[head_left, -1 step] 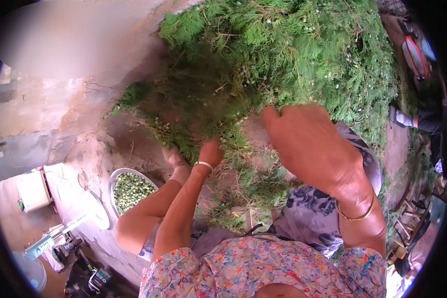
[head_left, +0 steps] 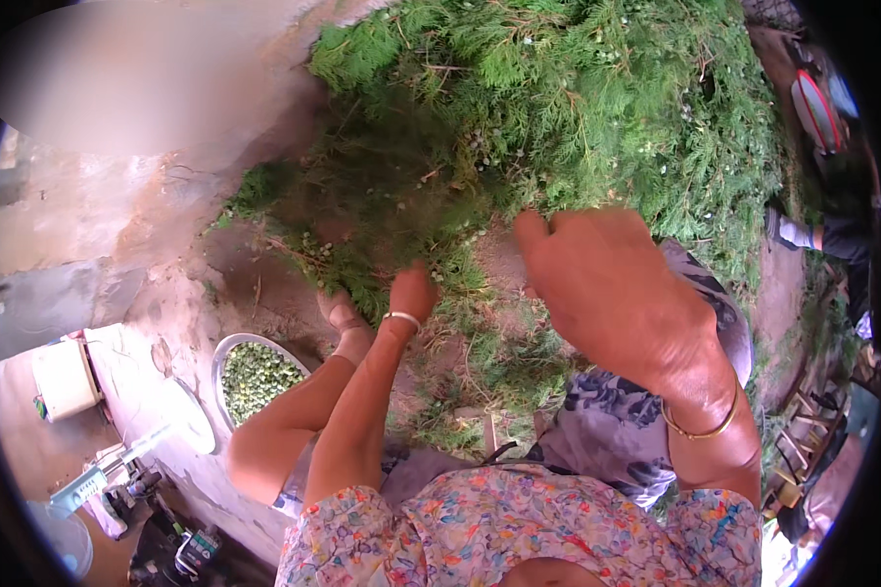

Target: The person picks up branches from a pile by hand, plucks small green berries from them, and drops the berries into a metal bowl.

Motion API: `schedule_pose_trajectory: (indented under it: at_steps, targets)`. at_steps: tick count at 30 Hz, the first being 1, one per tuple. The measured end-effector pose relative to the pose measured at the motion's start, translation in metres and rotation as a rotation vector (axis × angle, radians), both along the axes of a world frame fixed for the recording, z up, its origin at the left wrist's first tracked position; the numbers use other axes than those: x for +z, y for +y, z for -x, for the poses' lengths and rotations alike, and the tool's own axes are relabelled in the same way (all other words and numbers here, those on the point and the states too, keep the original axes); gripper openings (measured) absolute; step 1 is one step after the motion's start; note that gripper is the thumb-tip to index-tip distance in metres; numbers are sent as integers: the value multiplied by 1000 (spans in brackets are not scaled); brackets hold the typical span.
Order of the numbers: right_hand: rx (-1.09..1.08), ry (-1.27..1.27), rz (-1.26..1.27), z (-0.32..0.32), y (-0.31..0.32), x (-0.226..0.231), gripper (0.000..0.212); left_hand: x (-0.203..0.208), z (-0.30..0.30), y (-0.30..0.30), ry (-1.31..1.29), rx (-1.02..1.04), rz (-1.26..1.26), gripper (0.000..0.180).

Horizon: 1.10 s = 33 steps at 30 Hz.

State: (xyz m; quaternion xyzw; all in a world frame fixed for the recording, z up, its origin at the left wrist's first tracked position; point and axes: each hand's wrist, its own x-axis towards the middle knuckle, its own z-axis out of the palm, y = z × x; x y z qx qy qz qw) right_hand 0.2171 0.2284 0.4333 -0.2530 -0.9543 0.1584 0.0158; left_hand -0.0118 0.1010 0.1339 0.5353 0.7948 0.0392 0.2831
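Curling inward beside the low arborvitae sprigs, the left hand sits just toward nine o'clock of the view's centre, a white bracelet at its wrist. Its fingertips are blurred against the foliage, so I cannot tell whether they pinch a stem. The right hand lies at three o'clock, back upward, thumb and fingers drawn in narrowly; whatever may be between them is hidden. A gold bangle circles that wrist.

A deep heap of green arborvitae branches, dotted with pale seed cones, spreads from eleven to two o'clock, beyond both hands. At eight o'clock, near the left knee, stands a pale-rimmed basin holding loose green seed cones. Dark-patterned trousers cover the leg at four o'clock, and the flowered blouse fills six o'clock. Another person's foot shows far out toward three o'clock.
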Motion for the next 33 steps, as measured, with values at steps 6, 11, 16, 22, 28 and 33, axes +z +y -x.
schedule_pose_trajectory:
  at_steps: [6,11,16,22,28,33]
  targets:
    - [-29,-79,43,10,4,-8,16,-50,8,32,59,161,-149,26]
    - [-44,-78,64,9,10,-3,16,-6,38,35,-176,185,-310,12]
    - [-115,83,144,19,5,-9,14,136,37,49,-762,599,-420,9]
    - [-300,255,888,50,0,-14,35,252,-1,46,-571,461,-712,7]
    - [-664,755,1821,68,-5,-13,30,274,-46,23,5,33,-1071,10]
    - [-697,855,1652,72,-3,-23,27,260,-53,20,234,-269,-1021,28]
